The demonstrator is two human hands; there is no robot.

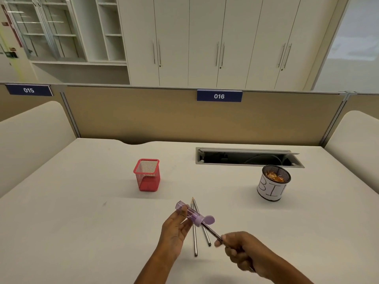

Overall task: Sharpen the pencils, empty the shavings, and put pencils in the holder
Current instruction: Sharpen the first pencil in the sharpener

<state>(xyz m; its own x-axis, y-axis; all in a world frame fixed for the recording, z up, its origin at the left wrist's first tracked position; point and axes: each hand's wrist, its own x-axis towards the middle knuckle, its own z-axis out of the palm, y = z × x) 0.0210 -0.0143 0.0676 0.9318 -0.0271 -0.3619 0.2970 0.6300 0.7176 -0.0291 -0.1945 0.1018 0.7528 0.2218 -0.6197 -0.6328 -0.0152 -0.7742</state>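
Note:
My left hand grips a purple sharpener with a clear shavings tube, held above the white desk. Its round lid hangs open at the side. A dark pencil is pushed into the sharpener, and my right hand pinches its back end. Two more pencils lie side by side on the desk under the sharpener, tips pointing away from me. A red mesh pencil holder stands empty further back on the left.
A round mesh cup wrapped in white paper marked BIN holds shavings at the right. Behind it is an open cable slot in the desk. A tan partition closes off the far edge.

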